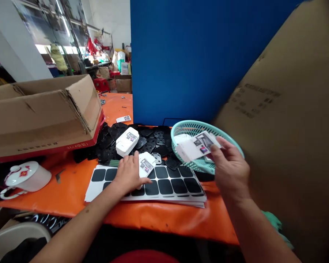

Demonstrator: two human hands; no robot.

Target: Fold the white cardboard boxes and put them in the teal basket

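Right hand (230,166) raised, pinching card (194,147)

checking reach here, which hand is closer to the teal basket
Right. The right hand holds a white card at the teal basket rim; the left hand rests apart on the black-pad sheet.

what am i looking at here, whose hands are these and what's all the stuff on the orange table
This is one picture from a camera worn on a person's head, looking down at their own bare hands. The left hand rests on a stack of white sheets of black square pads, touching a small white printed box. The right hand holds a white printed card over a teal plastic basket. On the orange table also lie a pile of black plastic parts, a white box stack, a cardboard box and a lidded white mug.
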